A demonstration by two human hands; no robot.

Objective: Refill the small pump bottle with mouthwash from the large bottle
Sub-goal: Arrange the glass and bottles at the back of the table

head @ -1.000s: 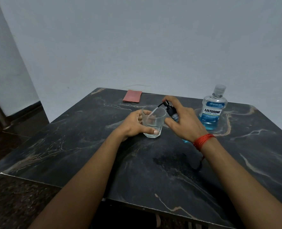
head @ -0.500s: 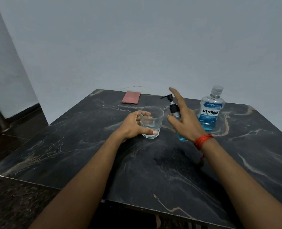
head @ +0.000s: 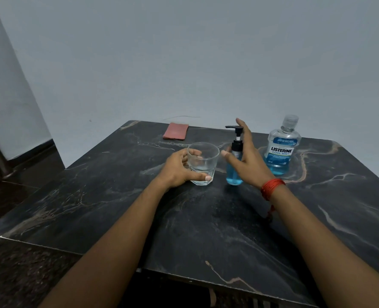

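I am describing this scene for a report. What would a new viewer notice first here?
First, the two hands at the table's middle: the left hand grips a clear glass, and the right hand is open beside the upright pump bottle of blue liquid. Next, the large Listerine bottle to the right, capped, and a red cloth at the far edge.

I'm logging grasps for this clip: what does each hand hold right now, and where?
Left hand grips the glass around its lower side. Right hand is open beside the pump bottle, holding nothing.
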